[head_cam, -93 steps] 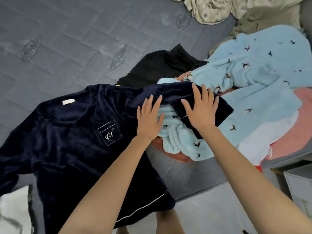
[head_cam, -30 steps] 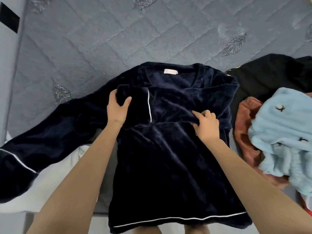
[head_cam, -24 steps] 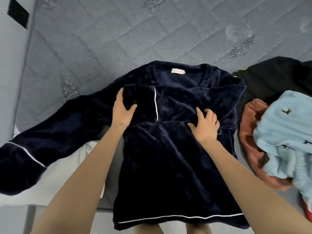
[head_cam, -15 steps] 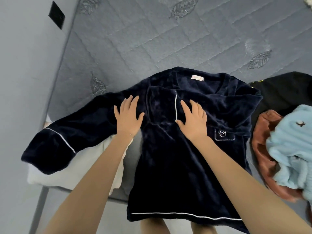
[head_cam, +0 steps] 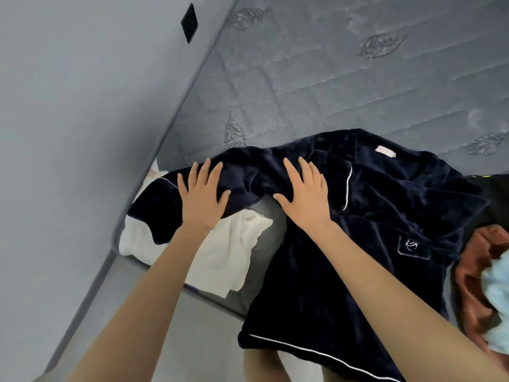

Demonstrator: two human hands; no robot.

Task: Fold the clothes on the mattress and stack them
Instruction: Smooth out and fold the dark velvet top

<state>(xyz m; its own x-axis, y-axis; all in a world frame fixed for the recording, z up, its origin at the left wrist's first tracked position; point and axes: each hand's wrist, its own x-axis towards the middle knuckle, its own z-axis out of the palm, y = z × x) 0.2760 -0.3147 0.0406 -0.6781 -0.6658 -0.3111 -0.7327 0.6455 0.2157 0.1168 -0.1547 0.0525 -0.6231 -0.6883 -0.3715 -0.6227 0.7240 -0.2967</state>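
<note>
A grey quilted mattress stitched with leaf motifs [head_cam: 316, 86] fills the upper right of the head view. Its left edge runs against a plain grey wall [head_cam: 82, 106] that carries a small black plate [head_cam: 189, 22]. Grey floor [head_cam: 206, 340] shows below the mattress's near edge.

A navy velvety pyjama top with white piping [head_cam: 316, 285] lies on the near part of the mattress. Its long axis runs from near to far. The collar and its pale neck label [head_cam: 385, 151] point away from the person, and the piped hem [head_cam: 316, 351] hangs over the near edge. One sleeve stretches left toward the wall. The other is folded across the chest, above an embroidered chest pocket [head_cam: 413, 245].

Neither hand has a grip on anything. The left hand [head_cam: 202, 199] lies flat on the outstretched sleeve with its fingers straight and spread. The right hand [head_cam: 305, 197] is pressed flat where that sleeve meets the body.

A crumpled white cloth [head_cam: 220, 257] lies under the outstretched sleeve at the mattress corner. On the right, just beside the top, sit a rust-brown garment [head_cam: 473, 285], a pale blue fleecy garment [head_cam: 498, 299] lying partly over it, and a black garment [head_cam: 498, 199] further back.
</note>
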